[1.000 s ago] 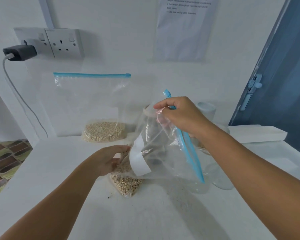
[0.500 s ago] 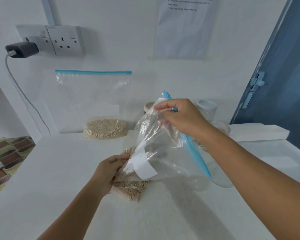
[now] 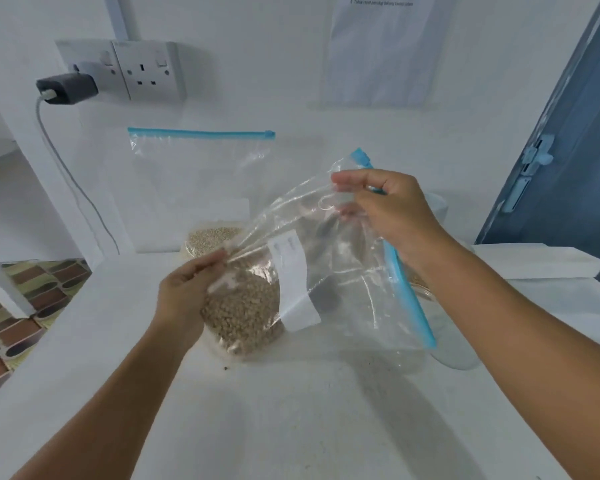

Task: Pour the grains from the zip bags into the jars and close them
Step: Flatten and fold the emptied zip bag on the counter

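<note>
Above the white table (image 3: 291, 410), the right hand (image 3: 388, 216) pinches the top edge of a clear zip bag (image 3: 343, 271) by its blue zip strip (image 3: 407, 296), while the left hand (image 3: 184, 289) grips its lower corner, where brown grains (image 3: 243, 313) are bunched; a white label (image 3: 291, 282) shows on its side. Behind the bag, partly hidden, stands a glass jar (image 3: 458, 351). Against the wall leans a second zip bag (image 3: 194, 188) holding paler grains (image 3: 208, 237). A charger (image 3: 66, 88) sits in the wall socket (image 3: 122, 69).
</note>
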